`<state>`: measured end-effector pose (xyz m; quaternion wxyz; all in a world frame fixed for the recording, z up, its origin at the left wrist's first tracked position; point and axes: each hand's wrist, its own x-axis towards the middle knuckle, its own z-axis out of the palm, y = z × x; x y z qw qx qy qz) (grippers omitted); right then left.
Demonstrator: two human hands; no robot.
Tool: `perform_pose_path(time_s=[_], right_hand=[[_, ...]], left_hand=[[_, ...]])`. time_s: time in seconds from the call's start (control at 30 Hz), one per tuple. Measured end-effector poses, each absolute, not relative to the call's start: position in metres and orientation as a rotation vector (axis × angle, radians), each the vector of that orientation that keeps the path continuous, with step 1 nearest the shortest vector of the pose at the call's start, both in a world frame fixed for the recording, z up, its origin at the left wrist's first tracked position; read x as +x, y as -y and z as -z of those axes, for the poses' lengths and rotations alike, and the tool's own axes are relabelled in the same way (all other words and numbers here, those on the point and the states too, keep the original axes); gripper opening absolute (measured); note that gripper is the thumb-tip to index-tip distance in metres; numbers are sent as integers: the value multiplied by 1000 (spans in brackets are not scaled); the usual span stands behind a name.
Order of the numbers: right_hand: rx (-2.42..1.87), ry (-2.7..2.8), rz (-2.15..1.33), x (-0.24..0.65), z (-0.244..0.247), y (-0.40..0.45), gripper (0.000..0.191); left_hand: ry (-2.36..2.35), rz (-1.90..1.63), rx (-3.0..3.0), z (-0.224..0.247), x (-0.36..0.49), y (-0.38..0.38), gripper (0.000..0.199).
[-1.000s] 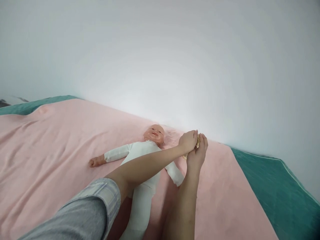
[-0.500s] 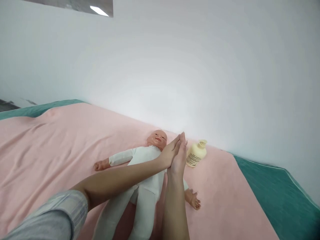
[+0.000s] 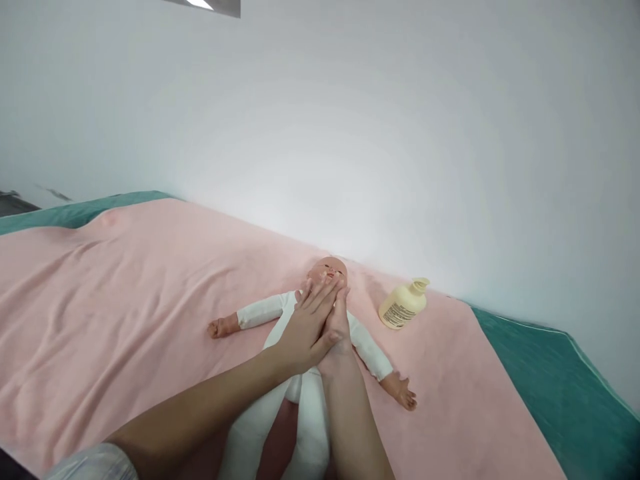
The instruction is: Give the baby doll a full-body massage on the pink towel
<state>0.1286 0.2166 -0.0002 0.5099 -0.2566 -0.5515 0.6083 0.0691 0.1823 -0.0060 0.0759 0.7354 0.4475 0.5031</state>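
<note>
My left hand (image 3: 306, 328) lies flat over my right hand (image 3: 339, 327), palm against palm, with the fingers stretched out. Nothing shows between the two hands. They are above the chest of a baby doll (image 3: 273, 309), just below its head, and cover most of its torso. The doll lies on its back in a white body suit, arms spread to both sides. Whether my hands touch it I cannot tell. To the right of the doll's head stands a pale yellow pump bottle (image 3: 403, 305) with dark print on its side.
A pink blanket (image 3: 150, 267) with folds at the left is spread under the doll. Green fabric (image 3: 540, 373) shows beyond it at both sides. A white wall (image 3: 350, 133) rises directly behind.
My joined hands have moved left and turned, from upright beside the doll's head to flatter over its chest. The left hand now lies more on top. The view has shifted slightly.
</note>
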Motion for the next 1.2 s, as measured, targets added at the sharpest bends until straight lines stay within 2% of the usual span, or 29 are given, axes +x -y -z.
perform_pose_path(time_s=[0.2,0.3,0.37,0.5,0.63,0.73,0.93,1.2], right_hand=[[-792,1335,-1579,153,-19,-221,89],[-808,1348,-1605,162,-19,-227,88],[-824,1336,-1586,169,-12,-231,78],[-870,1514,-1396,192,5,-229,53],[-697,2097,-1286,200,11,-216,33],[-606,2417,-1081,193,13,-211,28],[-955,2583,-691,195,36,-224,66],[-1178,2544,-679,217,56,-243,86]], left_hand=[[-1232,-1260,2466,22,52,-183,79],[-1127,-1310,2347,25,43,-180,62],[-1199,-1496,2101,27,34,-180,48],[-1504,-1787,1531,33,14,-189,45],[-1577,-1800,1329,43,4,-202,47],[-1585,-1756,1316,48,4,-206,50],[-1575,-1711,1348,50,9,-204,51],[-1245,-1488,1778,40,9,-194,45]])
